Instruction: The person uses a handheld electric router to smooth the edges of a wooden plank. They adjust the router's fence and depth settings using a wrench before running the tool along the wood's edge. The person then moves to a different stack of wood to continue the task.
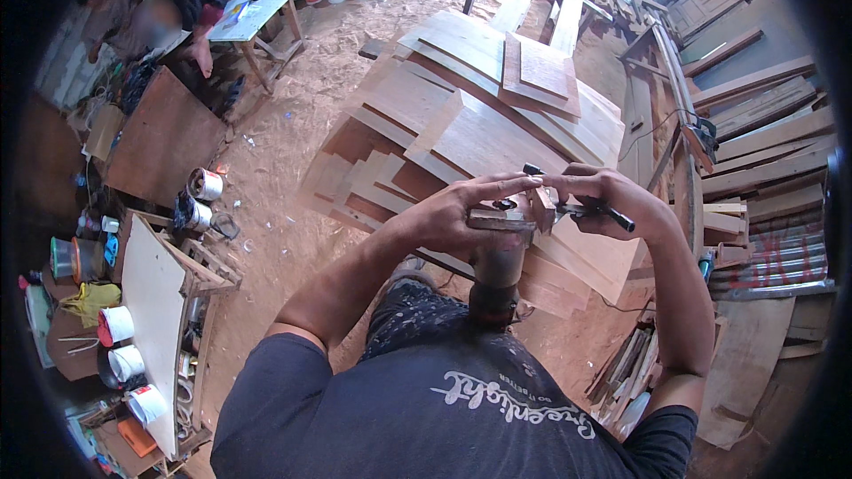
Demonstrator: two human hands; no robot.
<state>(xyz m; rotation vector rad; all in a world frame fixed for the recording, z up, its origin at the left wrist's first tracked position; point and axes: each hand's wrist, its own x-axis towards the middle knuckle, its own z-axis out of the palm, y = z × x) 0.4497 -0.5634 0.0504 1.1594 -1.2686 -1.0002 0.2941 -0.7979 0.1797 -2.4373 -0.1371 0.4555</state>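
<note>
In front of my chest stands a dark, cylindrical power tool, its flat plate facing up. My left hand is closed about the plate's edge, fingers reaching across the top toward the right hand. A small wooden block sits upright beside the plate, between my two hands. My right hand has its fingers bent near the block and holds a slim black pen-like stick that points down to the right. A short black end pokes up where the fingertips meet; what it belongs to is hidden.
Below and beyond my hands lie stacked wooden panels. Timber boards lean along the right, beside a bench rail with a dark corded tool. At left are a white board and buckets. People sit near a small table.
</note>
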